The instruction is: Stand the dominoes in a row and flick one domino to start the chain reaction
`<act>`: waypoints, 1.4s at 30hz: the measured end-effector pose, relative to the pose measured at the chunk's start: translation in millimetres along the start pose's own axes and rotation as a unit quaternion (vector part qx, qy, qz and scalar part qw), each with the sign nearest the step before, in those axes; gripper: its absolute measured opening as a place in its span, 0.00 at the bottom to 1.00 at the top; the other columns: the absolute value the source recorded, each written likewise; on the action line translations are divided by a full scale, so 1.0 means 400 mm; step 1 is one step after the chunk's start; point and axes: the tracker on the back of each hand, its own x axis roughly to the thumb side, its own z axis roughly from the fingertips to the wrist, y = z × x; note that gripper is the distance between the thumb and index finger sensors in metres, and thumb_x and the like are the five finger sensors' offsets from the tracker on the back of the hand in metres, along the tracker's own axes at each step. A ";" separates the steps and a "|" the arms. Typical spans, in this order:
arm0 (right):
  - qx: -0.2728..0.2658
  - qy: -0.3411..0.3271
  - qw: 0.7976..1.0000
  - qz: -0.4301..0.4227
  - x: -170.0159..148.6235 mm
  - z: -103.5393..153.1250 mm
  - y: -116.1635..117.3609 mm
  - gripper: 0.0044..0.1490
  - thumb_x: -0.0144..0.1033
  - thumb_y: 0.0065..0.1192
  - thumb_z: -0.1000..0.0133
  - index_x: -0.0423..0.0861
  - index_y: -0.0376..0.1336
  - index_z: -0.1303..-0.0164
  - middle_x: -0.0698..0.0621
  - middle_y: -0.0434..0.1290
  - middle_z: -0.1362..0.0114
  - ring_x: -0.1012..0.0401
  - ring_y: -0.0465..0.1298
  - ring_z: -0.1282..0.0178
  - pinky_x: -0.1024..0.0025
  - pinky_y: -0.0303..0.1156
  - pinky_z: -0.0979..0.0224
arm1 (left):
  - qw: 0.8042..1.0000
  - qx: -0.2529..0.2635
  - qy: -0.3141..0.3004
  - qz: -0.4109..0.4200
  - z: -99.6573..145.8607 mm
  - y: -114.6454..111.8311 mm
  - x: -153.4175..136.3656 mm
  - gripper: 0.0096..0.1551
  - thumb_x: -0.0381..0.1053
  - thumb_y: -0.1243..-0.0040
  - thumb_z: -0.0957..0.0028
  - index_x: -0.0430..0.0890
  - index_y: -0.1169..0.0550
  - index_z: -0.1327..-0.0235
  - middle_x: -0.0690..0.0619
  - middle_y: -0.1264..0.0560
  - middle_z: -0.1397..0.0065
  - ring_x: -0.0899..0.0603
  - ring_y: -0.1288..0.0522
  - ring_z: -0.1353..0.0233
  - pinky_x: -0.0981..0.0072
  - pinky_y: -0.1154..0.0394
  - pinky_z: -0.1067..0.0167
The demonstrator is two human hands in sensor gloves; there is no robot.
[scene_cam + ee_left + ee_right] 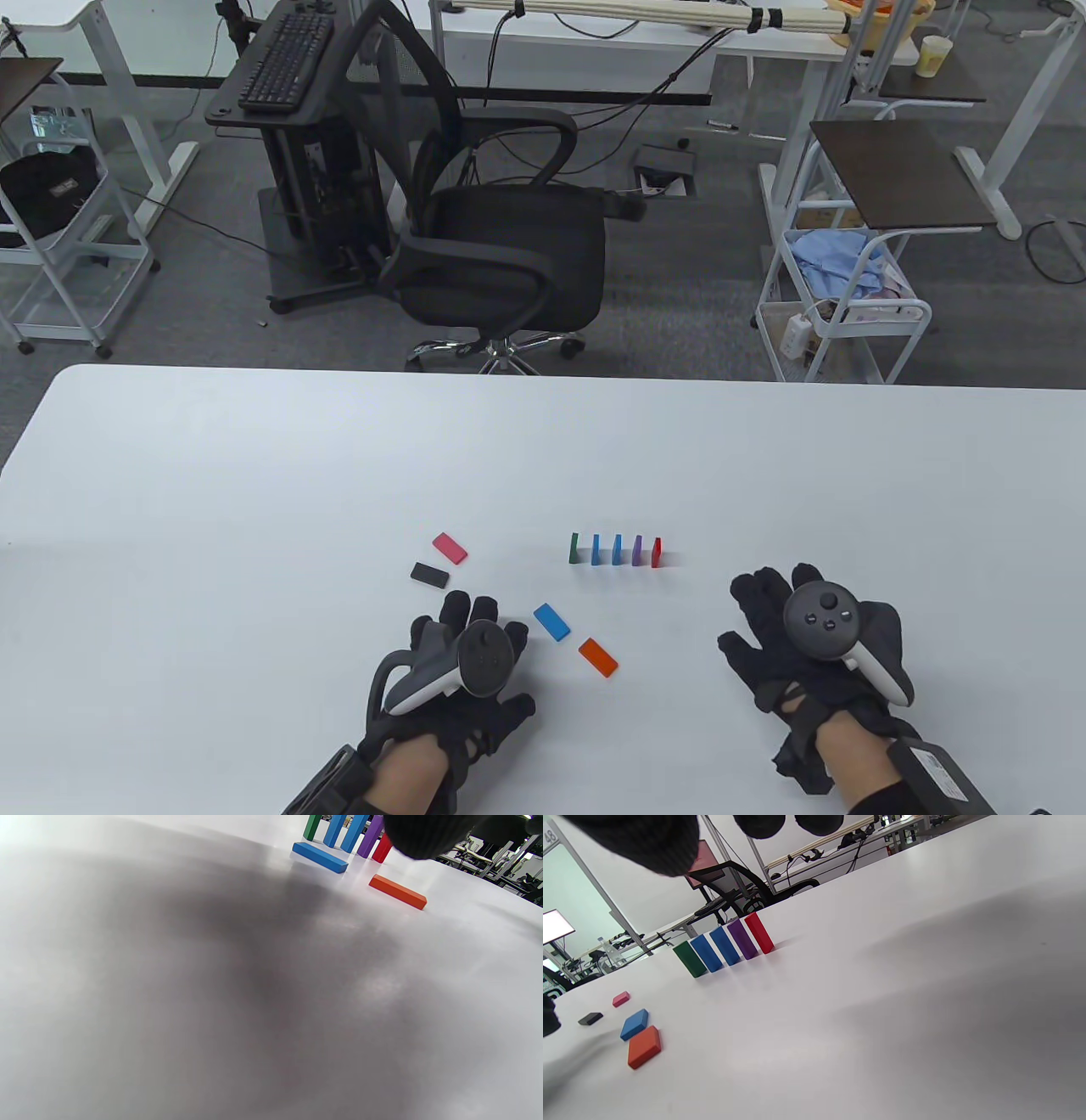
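Several dominoes stand in a row on the white table (pixel 254 475): green (pixel 574 548), two blue, purple (pixel 637 552) and red (pixel 657 552). The same row shows in the right wrist view, green (pixel 689 959) to red (pixel 759 932). Lying flat are a pink domino (pixel 450 548), a black one (pixel 429 575), a blue one (pixel 551 621) and an orange one (pixel 598 658). My left hand (pixel 462 632) lies flat on the table just left of the flat blue domino, holding nothing. My right hand (pixel 768 607) rests open, right of and nearer than the row.
A black office chair (pixel 501 255) stands beyond the table's far edge. A white wire cart (pixel 840 297) is at the far right. In the left wrist view the flat blue domino (pixel 320 857) and orange domino (pixel 397 891) lie in front of the row.
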 end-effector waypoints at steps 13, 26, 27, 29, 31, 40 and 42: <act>-0.026 -0.046 0.998 0.035 -0.051 0.085 0.068 0.44 0.61 0.56 0.45 0.56 0.44 0.24 0.47 0.41 0.14 0.43 0.23 0.20 0.37 0.20 0.25 | 1.000 0.006 0.007 0.001 0.003 -0.001 -0.007 0.48 0.70 0.51 0.50 0.58 0.56 0.23 0.50 0.74 0.19 0.38 0.82 0.24 0.31 0.76 0.33; -0.001 -0.004 0.998 0.060 -0.071 0.084 0.058 0.50 0.66 0.56 0.45 0.58 0.37 0.23 0.46 0.34 0.13 0.42 0.19 0.22 0.36 0.18 0.26 | 0.999 0.024 0.022 -0.003 0.012 0.001 -0.018 0.48 0.70 0.50 0.51 0.58 0.56 0.23 0.50 0.74 0.19 0.38 0.82 0.24 0.31 0.76 0.33; -0.002 -0.005 0.998 0.061 -0.070 0.085 0.056 0.50 0.66 0.56 0.45 0.58 0.37 0.23 0.46 0.34 0.13 0.42 0.19 0.22 0.36 0.18 0.26 | 0.999 0.028 0.022 -0.001 0.013 0.001 -0.018 0.48 0.70 0.50 0.51 0.58 0.55 0.23 0.50 0.73 0.18 0.38 0.82 0.24 0.31 0.76 0.33; -0.009 -0.007 0.998 0.055 -0.066 0.088 0.051 0.50 0.66 0.56 0.45 0.59 0.37 0.23 0.46 0.34 0.13 0.42 0.19 0.22 0.37 0.18 0.26 | 0.999 0.030 0.022 -0.001 0.016 0.004 -0.019 0.48 0.70 0.50 0.51 0.58 0.55 0.23 0.50 0.73 0.18 0.38 0.81 0.23 0.31 0.76 0.33; -0.009 -0.010 0.998 0.054 -0.062 0.090 0.048 0.50 0.66 0.56 0.45 0.59 0.37 0.23 0.46 0.33 0.13 0.42 0.19 0.22 0.36 0.18 0.26 | 0.999 0.029 0.026 -0.001 0.018 0.007 -0.021 0.49 0.69 0.48 0.51 0.58 0.55 0.24 0.50 0.73 0.18 0.38 0.81 0.23 0.31 0.76 0.33; -0.029 -0.030 0.998 0.040 -0.053 0.091 0.045 0.49 0.65 0.57 0.45 0.58 0.39 0.23 0.46 0.35 0.13 0.42 0.20 0.22 0.36 0.18 0.26 | 0.998 0.040 0.015 -0.037 0.029 0.047 -0.002 0.49 0.65 0.40 0.53 0.56 0.50 0.24 0.50 0.66 0.16 0.38 0.77 0.21 0.30 0.74 0.32; -0.026 -0.034 0.998 0.042 -0.052 0.092 0.044 0.49 0.65 0.57 0.45 0.58 0.39 0.23 0.46 0.35 0.13 0.42 0.20 0.22 0.36 0.18 0.26 | 0.997 0.043 0.009 -0.064 0.027 0.058 0.013 0.48 0.64 0.38 0.53 0.56 0.49 0.25 0.50 0.65 0.16 0.38 0.76 0.20 0.30 0.74 0.32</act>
